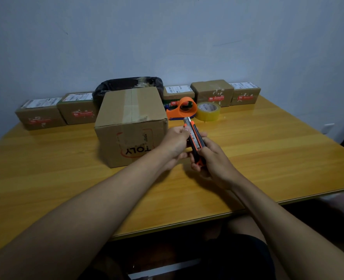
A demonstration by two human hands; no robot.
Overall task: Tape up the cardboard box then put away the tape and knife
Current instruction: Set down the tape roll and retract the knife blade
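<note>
both bare forearms reach forward from the lower corners and converge near the middle. the left hand [175, 142] has its palm turned right, thumb extended along the upper end of an orange and black utility knife [195, 142]. the right hand [211, 162] wraps the lower handle, fingers curled in a firm grip, wrist bent slightly inward. both hands touch.

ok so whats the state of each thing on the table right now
cardboard box: closed, tape strip across its top
knife: held in both hands, blade tip out
left hand: gripping the knife
right hand: gripping the knife
tape roll: resting on the table
orange dispenser: resting, no roll
</note>
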